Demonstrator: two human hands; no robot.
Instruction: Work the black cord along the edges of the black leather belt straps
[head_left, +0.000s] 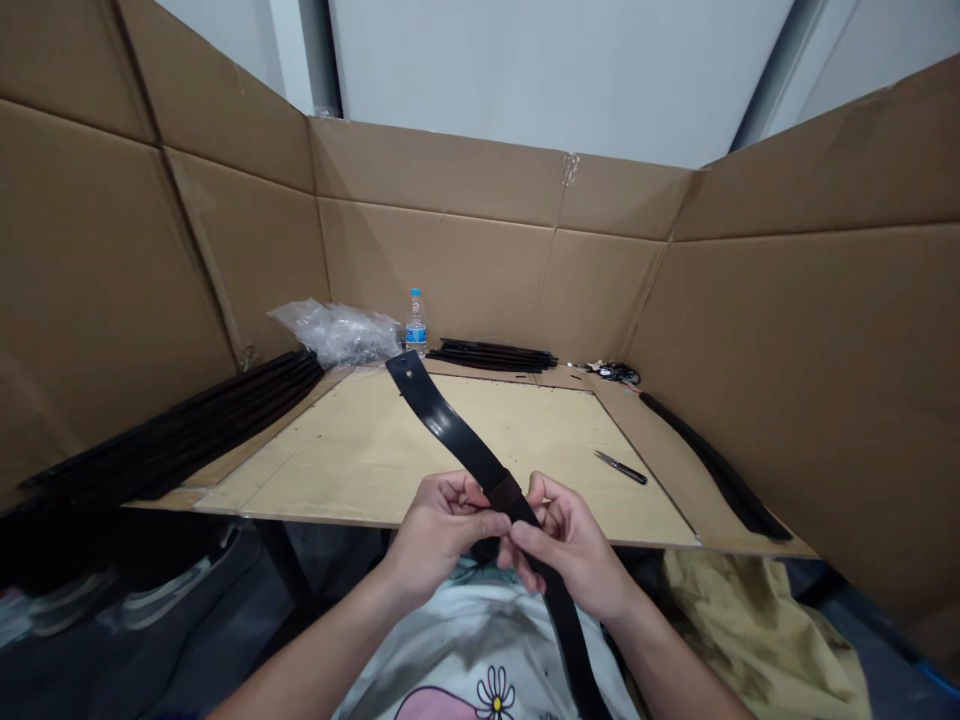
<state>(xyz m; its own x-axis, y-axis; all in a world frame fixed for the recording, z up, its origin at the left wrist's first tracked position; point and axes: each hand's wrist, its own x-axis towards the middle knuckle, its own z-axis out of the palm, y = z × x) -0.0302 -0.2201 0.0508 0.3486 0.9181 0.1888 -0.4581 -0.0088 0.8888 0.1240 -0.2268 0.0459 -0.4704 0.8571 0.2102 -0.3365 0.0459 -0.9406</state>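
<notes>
A long black belt strap (461,437) runs between my two hands in front of my body. Its upper end, with a small hole or stud, points up over the table, and the lower part hangs down across my lap. Around the strap sits a darker band (504,492), just above my fingers. My left hand (450,520) pinches the strap's left edge with thumb and fingers. From the other side, my right hand (562,545) grips it, thumb on the front and fingers curled behind. The fingertips partly hide the strap there.
Snips (621,467) lie on the yellow board (360,450). Stacked black straps (195,430) line the left side, with another bundle (491,355) at the back. A plastic bag (337,333) and water bottle (415,325) stand behind. Further straps (712,465) lie right. Cardboard walls (450,240) enclose the table.
</notes>
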